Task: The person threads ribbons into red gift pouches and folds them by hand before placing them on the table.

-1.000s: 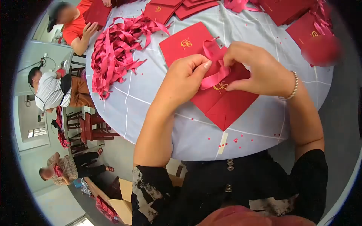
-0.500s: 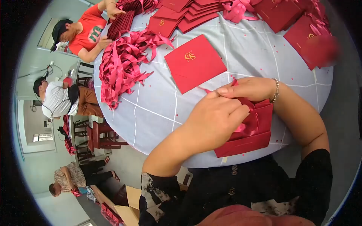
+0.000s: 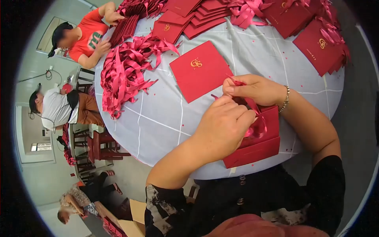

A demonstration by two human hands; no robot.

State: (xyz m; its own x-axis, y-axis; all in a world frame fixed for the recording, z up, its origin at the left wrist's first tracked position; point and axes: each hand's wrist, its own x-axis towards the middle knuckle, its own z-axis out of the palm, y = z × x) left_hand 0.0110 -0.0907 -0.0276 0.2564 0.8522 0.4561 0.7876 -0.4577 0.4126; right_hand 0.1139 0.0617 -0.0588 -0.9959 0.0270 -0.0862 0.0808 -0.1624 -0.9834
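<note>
A red paper bag [image 3: 254, 152] lies close to the table's front edge, with a pink-red ribbon [image 3: 259, 128] looped at its opening. My left hand [image 3: 228, 124] is closed above the bag, pinching a ribbon whose short end pokes out past its fingers. Just beyond it, my right hand [image 3: 254, 91] has thumb and fingers pressed together on ribbon too. Some ribbon stretches between the two hands, partly hidden by the fingers. Ahead of them a flat red bag with a gold monogram [image 3: 201, 69] rests on the cloth.
Loose ribbons [image 3: 128, 71] form a heap at the left. Stacked red bags [image 3: 205, 19] line the far side, and more ribboned bags [image 3: 321, 47] sit at the right. A person in a red shirt [image 3: 89, 33] handles folded bags across the table. An open cardboard box [image 3: 136, 221] stands lower left.
My right hand has moved slightly away from my left, opening a gap with ribbon showing between them. The view has shifted a little. A red blur at the far right is gone.
</note>
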